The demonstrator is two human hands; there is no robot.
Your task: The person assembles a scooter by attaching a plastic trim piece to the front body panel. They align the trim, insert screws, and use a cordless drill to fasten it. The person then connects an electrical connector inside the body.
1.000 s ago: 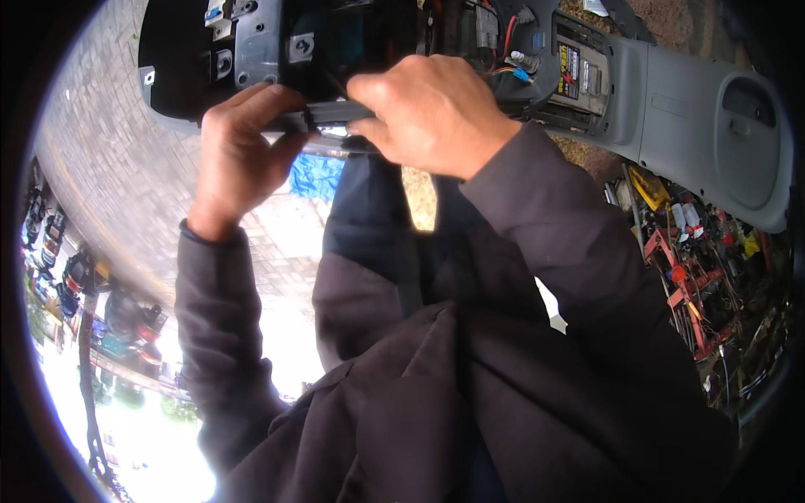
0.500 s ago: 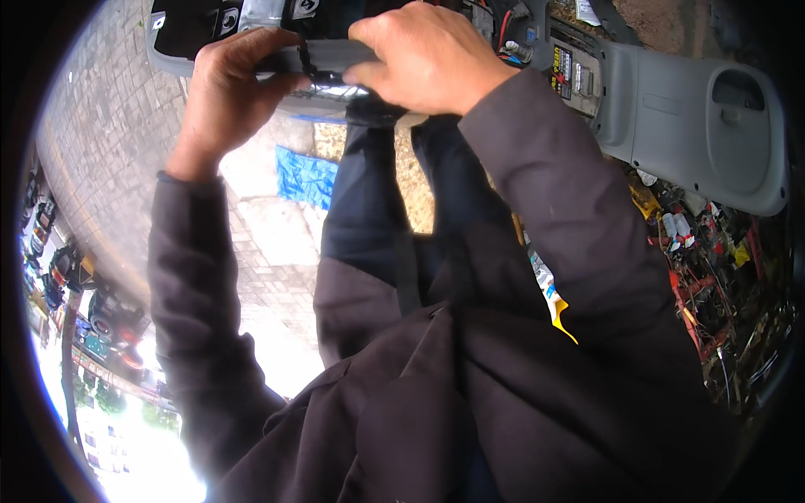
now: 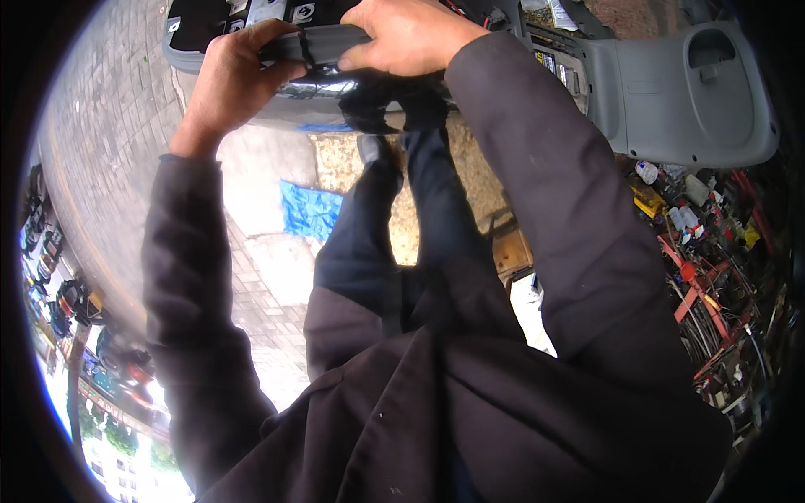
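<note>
At the top of the view, a grey trim strip [image 3: 334, 40] runs along the edge of a vehicle part with a glossy dark panel [image 3: 314, 99] below it. My left hand [image 3: 231, 80] pinches the strip's left portion, thumb beneath and fingers over the top. To its right, my right hand [image 3: 411, 35] is wrapped over the same strip with its thumb on the near side; its fingertips are partly hidden. Between the two hands a thin black band [image 3: 305, 50] crosses the strip. Behind it lies a black recess with metal brackets [image 3: 302, 12].
A large grey plastic panel [image 3: 654, 109] extends to the right, beside wiring [image 3: 495, 17]. Below it is a cluttered pile with a red metal frame [image 3: 696, 289]. A blue sheet [image 3: 310, 210] lies on the paving, and a wooden box [image 3: 511, 251] stands right of my legs.
Both hands keep their grip on the strip and sit slightly higher in the view. More of the glossy panel now shows below them, and one of my shoes has come into sight.
</note>
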